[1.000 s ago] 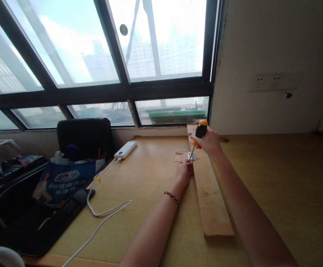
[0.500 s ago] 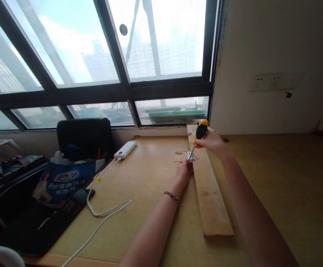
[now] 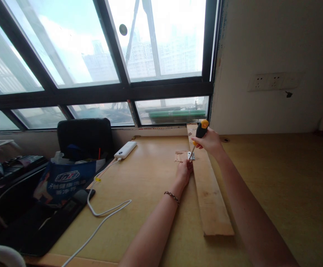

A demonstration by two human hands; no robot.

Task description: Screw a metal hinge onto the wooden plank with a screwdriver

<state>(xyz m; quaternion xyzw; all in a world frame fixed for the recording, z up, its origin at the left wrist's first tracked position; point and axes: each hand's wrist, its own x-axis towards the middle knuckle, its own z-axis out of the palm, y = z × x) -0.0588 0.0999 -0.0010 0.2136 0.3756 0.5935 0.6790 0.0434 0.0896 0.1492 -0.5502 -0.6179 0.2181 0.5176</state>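
Observation:
My right hand (image 3: 211,141) is wrapped round a black and yellow screwdriver (image 3: 202,128), which leans with its handle up and to the right. Its shaft runs down to a small metal hinge (image 3: 190,155) with holes in it. This hinge lies across a long wooden board (image 3: 208,189) and a short wooden piece (image 3: 180,155) on the board's left. At the lower edge of the hinge, my left hand (image 3: 184,171) has its fingers pressed together close to the screwdriver's tip. What those fingers hold, if anything, is too small to make out.
The yellowish wooden table (image 3: 139,174) carries a white power bank (image 3: 125,150) with a white cable (image 3: 105,218) running toward me. To the left are a black chair (image 3: 83,135) and a blue bag (image 3: 63,185). A window stands behind, with wall sockets (image 3: 272,81) on the right.
The screwdriver's handle has turned a little in my right hand, and that hand's fingers have shifted slightly on it. My left hand and the boards stay in place.

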